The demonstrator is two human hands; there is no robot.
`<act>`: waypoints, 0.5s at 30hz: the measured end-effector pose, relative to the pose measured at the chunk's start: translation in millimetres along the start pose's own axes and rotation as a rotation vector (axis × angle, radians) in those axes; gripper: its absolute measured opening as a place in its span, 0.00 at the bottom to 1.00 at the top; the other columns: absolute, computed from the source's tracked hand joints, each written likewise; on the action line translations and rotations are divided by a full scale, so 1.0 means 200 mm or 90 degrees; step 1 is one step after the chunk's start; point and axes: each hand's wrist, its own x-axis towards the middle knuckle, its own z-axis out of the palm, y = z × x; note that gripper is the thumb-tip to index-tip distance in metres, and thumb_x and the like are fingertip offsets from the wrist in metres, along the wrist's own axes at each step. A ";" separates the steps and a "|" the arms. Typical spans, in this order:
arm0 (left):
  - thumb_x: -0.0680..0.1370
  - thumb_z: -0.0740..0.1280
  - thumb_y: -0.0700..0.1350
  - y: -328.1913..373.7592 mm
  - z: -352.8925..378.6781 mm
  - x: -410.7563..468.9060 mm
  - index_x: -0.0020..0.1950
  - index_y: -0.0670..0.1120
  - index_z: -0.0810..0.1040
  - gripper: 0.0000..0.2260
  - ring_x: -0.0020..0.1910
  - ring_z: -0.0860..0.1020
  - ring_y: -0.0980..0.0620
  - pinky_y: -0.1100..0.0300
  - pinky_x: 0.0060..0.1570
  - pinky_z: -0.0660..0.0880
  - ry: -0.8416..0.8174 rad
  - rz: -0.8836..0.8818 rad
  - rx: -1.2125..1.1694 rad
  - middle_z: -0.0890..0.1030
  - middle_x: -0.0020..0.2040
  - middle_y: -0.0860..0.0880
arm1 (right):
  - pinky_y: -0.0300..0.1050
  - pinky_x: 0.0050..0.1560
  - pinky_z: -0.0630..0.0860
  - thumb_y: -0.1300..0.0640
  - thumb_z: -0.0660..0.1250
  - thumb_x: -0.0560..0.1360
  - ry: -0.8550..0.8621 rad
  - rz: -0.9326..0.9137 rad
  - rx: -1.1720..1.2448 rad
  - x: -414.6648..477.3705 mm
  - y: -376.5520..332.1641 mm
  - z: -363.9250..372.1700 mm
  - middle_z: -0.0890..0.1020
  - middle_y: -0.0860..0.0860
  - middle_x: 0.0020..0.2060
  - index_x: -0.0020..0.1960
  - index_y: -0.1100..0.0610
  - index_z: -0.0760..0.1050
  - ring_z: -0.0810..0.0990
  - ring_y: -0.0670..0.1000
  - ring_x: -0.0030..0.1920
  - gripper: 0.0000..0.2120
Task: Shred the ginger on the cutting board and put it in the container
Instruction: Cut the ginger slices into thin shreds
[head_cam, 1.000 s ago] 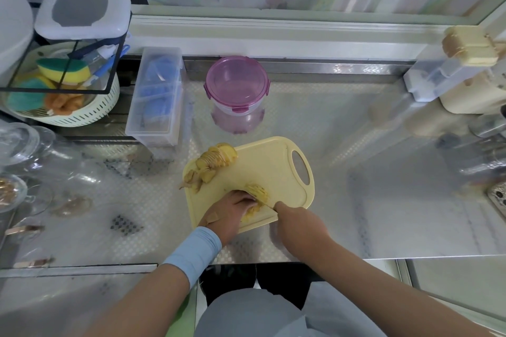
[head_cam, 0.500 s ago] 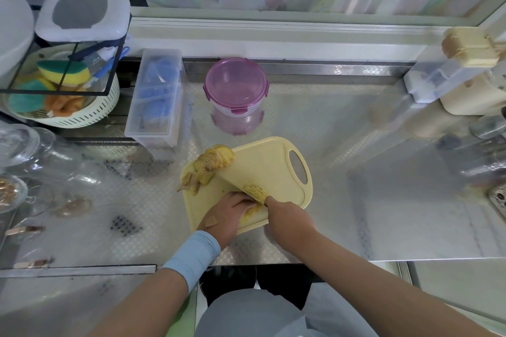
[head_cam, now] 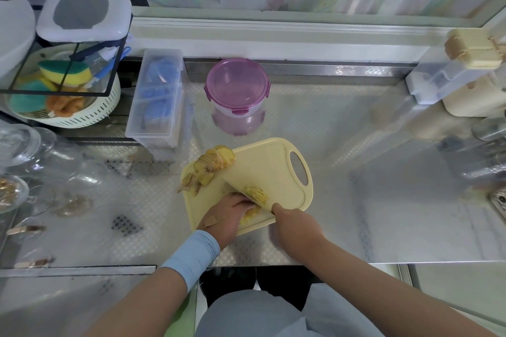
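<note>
On the yellow cutting board [head_cam: 273, 161], near its 6 o'clock edge, the left hand [head_cam: 230, 213] has its fingers curled down over a small stack of ginger [head_cam: 253, 213], pinning it flat. The right hand [head_cam: 294, 224] is closed round the handle of a knife [head_cam: 241, 186]; the handle itself is hidden by the hand. The broad blade runs toward 10 o'clock, right beside the left fingertips. A heap of ginger slices [head_cam: 216, 163] waits at the board's 10 o'clock corner, a few spilling toward the rim.

Ginger is probably firm and fibrous, light, and damp on its cut faces, so thin slices are likely to slide on each other and cling to the blade. It is best held from above with the fingertips tucked back, pressing the stack onto the board. The shreds will likely be loose and sticky, easier to scoop with the blade than to pinch.

The container [head_cam: 236, 96] stands on the tabletop [head_cam: 342, 131] at 12 o'clock from the board, well apart, its purple lid on.
</note>
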 end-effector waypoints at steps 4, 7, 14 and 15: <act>0.66 0.74 0.30 0.01 0.00 0.00 0.57 0.51 0.82 0.24 0.58 0.70 0.56 0.58 0.51 0.78 0.011 -0.013 -0.010 0.80 0.58 0.51 | 0.46 0.26 0.62 0.65 0.56 0.76 0.000 -0.005 0.020 0.05 -0.04 0.00 0.71 0.53 0.33 0.49 0.53 0.59 0.70 0.54 0.30 0.09; 0.68 0.73 0.31 0.01 -0.01 0.00 0.57 0.50 0.82 0.22 0.58 0.69 0.57 0.61 0.53 0.74 0.014 -0.011 -0.014 0.80 0.57 0.51 | 0.46 0.26 0.63 0.66 0.55 0.76 0.000 -0.003 0.024 0.05 -0.02 0.00 0.71 0.53 0.33 0.48 0.52 0.59 0.70 0.54 0.30 0.10; 0.69 0.74 0.33 0.01 0.00 0.00 0.53 0.50 0.83 0.17 0.55 0.70 0.57 0.59 0.48 0.77 0.048 0.008 -0.001 0.80 0.54 0.52 | 0.47 0.27 0.60 0.61 0.56 0.80 0.005 -0.006 0.004 -0.05 0.06 -0.02 0.69 0.50 0.32 0.49 0.52 0.60 0.67 0.51 0.29 0.06; 0.68 0.74 0.32 0.01 0.00 0.00 0.53 0.50 0.83 0.18 0.55 0.70 0.57 0.59 0.48 0.78 0.048 0.010 -0.004 0.81 0.54 0.52 | 0.47 0.27 0.60 0.60 0.57 0.80 0.003 -0.008 0.005 -0.07 0.07 -0.02 0.68 0.50 0.32 0.50 0.53 0.61 0.66 0.51 0.29 0.05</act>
